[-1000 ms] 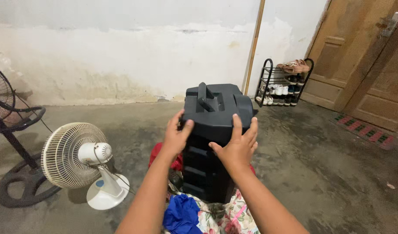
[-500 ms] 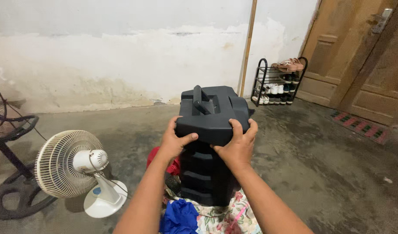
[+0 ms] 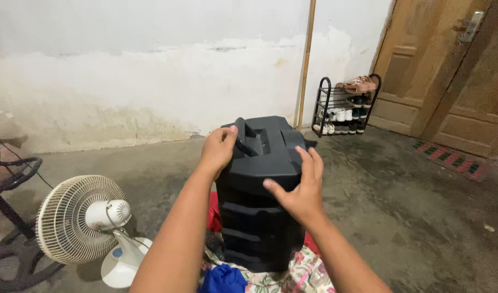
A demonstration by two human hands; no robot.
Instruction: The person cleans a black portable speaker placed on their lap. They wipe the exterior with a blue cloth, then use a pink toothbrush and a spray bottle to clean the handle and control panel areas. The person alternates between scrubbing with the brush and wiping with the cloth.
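Black plastic is the landmark: a tall ribbed speaker case [image 3: 261, 195] stands upright on the concrete floor [image 3: 401, 217], its foot among a flowered cloth [image 3: 292, 274], something red and a blue garment [image 3: 223, 279]. Far to the left of the case a dark fan stand [image 3: 13, 217] leans in, and nearer on that side a white table fan [image 3: 83, 220] sits apart from it, grille facing the viewer. The left hand [image 3: 219, 149] is at the case's top left edge, fingers curled over the raised carry handle [image 3: 243, 138], seemingly gripping it. The right hand [image 3: 297, 190] lies open against the case's upper right front, fingers spread, pressing rather than clamping; the two hands are apart, one on each side of the top. To handle the case well from here, it seems wise to let the handle hand bear the weight and the flat hand only steady the side, keeping the case vertical so its base clears the cloths. Behind and to the right of the case a black shoe rack [image 3: 344, 106] stands by the wooden door [image 3: 439, 81]
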